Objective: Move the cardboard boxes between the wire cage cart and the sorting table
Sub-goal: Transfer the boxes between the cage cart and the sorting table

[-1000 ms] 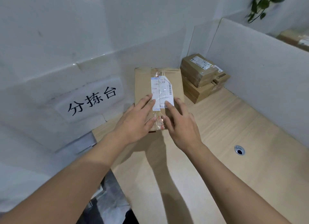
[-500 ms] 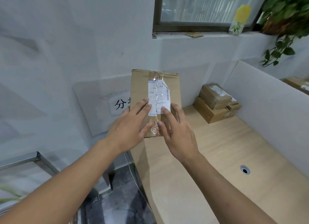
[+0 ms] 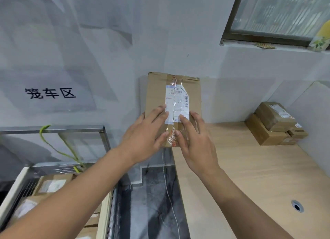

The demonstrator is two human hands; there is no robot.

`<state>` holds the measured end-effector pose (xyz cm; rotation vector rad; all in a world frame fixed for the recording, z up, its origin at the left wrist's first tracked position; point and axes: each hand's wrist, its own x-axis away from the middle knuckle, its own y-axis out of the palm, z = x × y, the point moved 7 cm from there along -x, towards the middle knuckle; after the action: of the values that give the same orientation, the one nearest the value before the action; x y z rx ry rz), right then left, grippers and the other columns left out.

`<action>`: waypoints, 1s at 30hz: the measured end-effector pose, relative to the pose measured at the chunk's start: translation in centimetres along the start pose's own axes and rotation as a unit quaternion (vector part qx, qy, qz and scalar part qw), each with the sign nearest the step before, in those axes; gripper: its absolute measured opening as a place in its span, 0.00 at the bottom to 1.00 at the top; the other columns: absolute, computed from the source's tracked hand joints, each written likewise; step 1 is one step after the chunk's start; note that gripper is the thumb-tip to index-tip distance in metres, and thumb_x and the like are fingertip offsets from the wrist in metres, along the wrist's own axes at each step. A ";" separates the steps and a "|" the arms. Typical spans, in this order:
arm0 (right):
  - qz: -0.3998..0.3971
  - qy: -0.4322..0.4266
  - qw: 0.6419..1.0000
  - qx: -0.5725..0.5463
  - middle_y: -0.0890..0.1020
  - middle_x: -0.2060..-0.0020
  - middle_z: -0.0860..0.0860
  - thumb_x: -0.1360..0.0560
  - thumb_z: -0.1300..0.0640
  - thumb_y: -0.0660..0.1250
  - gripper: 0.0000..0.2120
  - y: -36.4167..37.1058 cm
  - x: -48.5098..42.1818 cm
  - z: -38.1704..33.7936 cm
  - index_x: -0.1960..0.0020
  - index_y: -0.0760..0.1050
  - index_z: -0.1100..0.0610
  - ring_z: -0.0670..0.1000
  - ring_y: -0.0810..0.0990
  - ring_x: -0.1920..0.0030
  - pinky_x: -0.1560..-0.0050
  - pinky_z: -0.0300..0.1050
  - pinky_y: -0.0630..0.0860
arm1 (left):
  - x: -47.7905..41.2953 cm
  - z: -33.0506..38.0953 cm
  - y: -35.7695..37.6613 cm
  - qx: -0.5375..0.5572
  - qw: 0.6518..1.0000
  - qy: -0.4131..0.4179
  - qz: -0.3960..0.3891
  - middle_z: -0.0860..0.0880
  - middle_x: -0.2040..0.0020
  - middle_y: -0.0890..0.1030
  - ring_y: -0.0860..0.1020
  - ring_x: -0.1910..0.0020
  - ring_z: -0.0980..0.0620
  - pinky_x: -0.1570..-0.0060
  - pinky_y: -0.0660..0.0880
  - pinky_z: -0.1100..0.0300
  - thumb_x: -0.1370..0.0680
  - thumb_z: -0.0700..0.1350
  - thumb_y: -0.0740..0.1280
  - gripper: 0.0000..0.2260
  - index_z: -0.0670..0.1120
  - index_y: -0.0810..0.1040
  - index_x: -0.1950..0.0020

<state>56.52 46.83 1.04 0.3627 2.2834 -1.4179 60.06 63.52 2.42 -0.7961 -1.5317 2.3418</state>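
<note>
Pale wood sorting table (image 3: 259, 176) fills right of frame. Wire cage cart (image 3: 101, 131) at lower left, metal frame, taped parcels (image 3: 51, 185) inside. Cardboard box (image 3: 157, 96) at centre, above table's left edge and gap beside cart, white wall behind. Stack of brown parcels (image 3: 275, 124) at table's far corner, right of frame. Left hand (image 3: 144, 133) and right hand (image 3: 198, 140) side by side on box's near end – fingers straight, spread flat on top face; support underneath hidden. White shipping label (image 3: 176, 99) runs along box's middle – fingertips touch its lower part.
</note>
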 end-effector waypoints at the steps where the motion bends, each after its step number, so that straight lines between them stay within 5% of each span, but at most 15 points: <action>1: -0.007 -0.008 1.000 -0.012 0.62 0.23 0.47 0.17 0.45 0.63 0.22 0.3 0.3 -0.6 0.24 0.67 0.45 0.60 0.77 0.39 0.49 0.58 0.82 | 1.1 -0.2 -0.1 -0.003 1.000 -0.016 -0.001 0.56 0.17 0.56 0.70 0.28 0.43 0.26 0.67 0.43 0.17 0.60 0.57 0.29 0.50 0.62 0.18; 8: -0.063 -0.114 0.988 -0.085 0.65 0.24 0.51 0.15 0.44 0.61 0.22 3.0 3.5 -6.0 0.24 0.69 0.50 0.59 0.74 0.34 0.38 0.59 0.78 | 9.9 -2.3 -1.4 -0.049 0.991 -0.119 0.022 0.55 0.17 0.55 0.69 0.25 0.42 0.27 0.68 0.40 0.17 0.58 0.61 0.28 0.50 0.62 0.19; 17: -0.187 -0.215 0.949 -0.136 0.62 0.23 0.51 0.15 0.44 0.60 0.22 9.9 9.3 -15.7 0.23 0.66 0.49 0.60 0.74 0.34 0.41 0.61 0.79 | 24.0 -6.7 -4.1 -0.051 0.960 -0.272 0.038 0.56 0.18 0.60 0.72 0.29 0.44 0.32 0.71 0.45 0.19 0.61 0.65 0.27 0.57 0.67 0.21; 30: -0.344 -0.306 0.875 -0.151 0.54 0.19 0.53 0.16 0.44 0.63 0.27 18.8 21.0 -30.1 0.19 0.60 0.44 0.62 0.67 0.26 0.33 0.62 0.75 | 45.2 -13.6 -4.0 -0.030 0.906 -0.423 0.003 0.59 0.17 0.53 0.74 0.34 0.38 0.40 0.75 0.41 0.22 0.68 0.57 0.28 0.63 0.64 0.22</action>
<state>39.76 82.11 -12.24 -0.9553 2.0805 -1.1667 29.93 96.93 -12.33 0.2982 -1.8698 2.8196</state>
